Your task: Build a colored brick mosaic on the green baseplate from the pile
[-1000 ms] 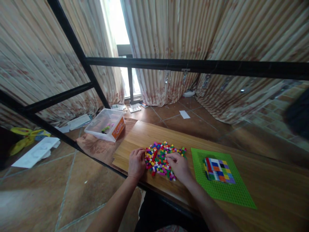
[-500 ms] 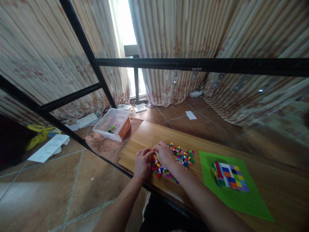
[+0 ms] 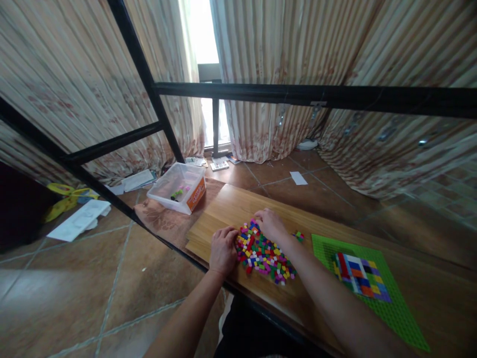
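Note:
A loose pile of small multicoloured building bricks (image 3: pixel 261 256) lies on the wooden table. At its left edge rests my left hand (image 3: pixel 223 252), fingers bent and close together; whatever is at the fingertips is too small to make out. My right hand (image 3: pixel 271 224) reaches over the far side of the pile, fingers loosely apart and touching bricks there. To the right, a green baseplate (image 3: pixel 402 318) carries a block of joined bricks (image 3: pixel 363 276) in red, white, blue, orange, yellow and purple. Neither hand touches the baseplate.
A clear plastic box (image 3: pixel 178 188) with an orange label and a few bricks stands beyond the table's left end on a brown cloth (image 3: pixel 164 221). A black metal frame (image 3: pixel 261 93) crosses in front of the curtains (image 3: pixel 279 44). Papers (image 3: pixel 78 221) lie on the tiled floor.
My right hand has moved away from the left one, toward the pile's far side. The pile now extends nearer to me, with a few bricks apart at its right. The view has shifted slightly.

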Demonstrator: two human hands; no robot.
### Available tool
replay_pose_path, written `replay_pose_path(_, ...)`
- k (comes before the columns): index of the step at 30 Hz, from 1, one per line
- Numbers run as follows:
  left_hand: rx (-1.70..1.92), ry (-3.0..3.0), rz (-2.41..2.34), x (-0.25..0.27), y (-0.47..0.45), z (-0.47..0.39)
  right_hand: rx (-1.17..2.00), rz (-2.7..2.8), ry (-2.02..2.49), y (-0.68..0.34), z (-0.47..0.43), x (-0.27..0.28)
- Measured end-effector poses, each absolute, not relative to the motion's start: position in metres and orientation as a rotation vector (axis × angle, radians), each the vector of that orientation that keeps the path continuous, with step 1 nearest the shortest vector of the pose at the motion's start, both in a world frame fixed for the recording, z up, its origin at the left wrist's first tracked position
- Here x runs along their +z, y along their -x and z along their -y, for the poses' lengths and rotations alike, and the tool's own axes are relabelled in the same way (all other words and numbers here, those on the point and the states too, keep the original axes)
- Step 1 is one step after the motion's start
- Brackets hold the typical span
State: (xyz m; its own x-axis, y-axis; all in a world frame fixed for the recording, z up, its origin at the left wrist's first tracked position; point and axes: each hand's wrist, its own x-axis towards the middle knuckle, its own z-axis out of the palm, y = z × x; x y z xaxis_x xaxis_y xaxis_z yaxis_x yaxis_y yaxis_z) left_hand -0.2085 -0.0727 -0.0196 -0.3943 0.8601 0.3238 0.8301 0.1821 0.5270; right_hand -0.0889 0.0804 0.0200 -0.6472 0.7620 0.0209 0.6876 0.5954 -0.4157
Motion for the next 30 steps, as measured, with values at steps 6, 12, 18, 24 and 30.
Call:
replay_pose_path(6, 1.047, -1.695, -2.371, -0.021, 0.209, 0.072, 0.648, 2.651, 1.147, 0.098, -0.081, 0.018)
replay_pose_path(12, 1.068, -1.7, -2.372, -0.023, 0.21, 0.071, 0.831, 2.538, 1.163, 0.102, -0.08, 0.017)
replay_pose_path(18, 1.147, -1.684, -2.356, -0.022, 0.209, 0.07, 1.108, 2.276, 1.12, 0.089, -0.074, 0.024)
replay_pose_path(24, 1.285, -1.581, -2.383, -0.022, 0.214, 0.068, 1.45, 1.878, 1.069, 0.054, -0.049, 0.031)
replay_pose_path(30, 1.539, -1.351, -2.352, 0.0, 0.189, 0.088, 1.754, 1.342, 1.059, 0.017, 0.006, 0.035)
